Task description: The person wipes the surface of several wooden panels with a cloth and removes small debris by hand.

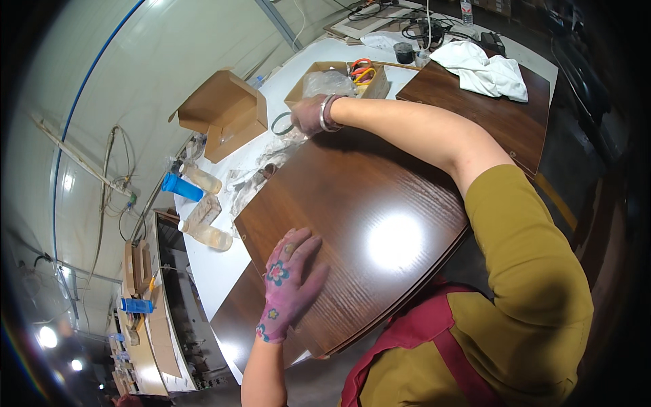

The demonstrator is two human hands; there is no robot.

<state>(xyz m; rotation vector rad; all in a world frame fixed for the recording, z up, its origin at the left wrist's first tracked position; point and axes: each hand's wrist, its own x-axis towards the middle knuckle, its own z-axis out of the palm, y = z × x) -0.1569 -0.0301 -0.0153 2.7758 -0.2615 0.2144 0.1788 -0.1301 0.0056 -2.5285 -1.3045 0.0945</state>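
Note:
A glossy dark brown wooden panel (380,203) lies on the white table (210,261) in front of me. My left hand (288,281), in a pink flowered glove, rests flat on the panel's near left part, fingers spread. My right hand (310,114), gloved and with a bracelet at the wrist, reaches to the far side and holds a dark ring-shaped roll of tape (282,124) just past the panel's far edge. Crumpled clear plastic (261,169) lies beside the panel under that hand.
An open cardboard box (224,115) stands at the far left, another box with clear plastic and coloured rings (346,78) behind my right hand. Plastic bottles and a blue tube (193,197) lie at left. A second brown panel (488,115) carries a white cloth (485,71).

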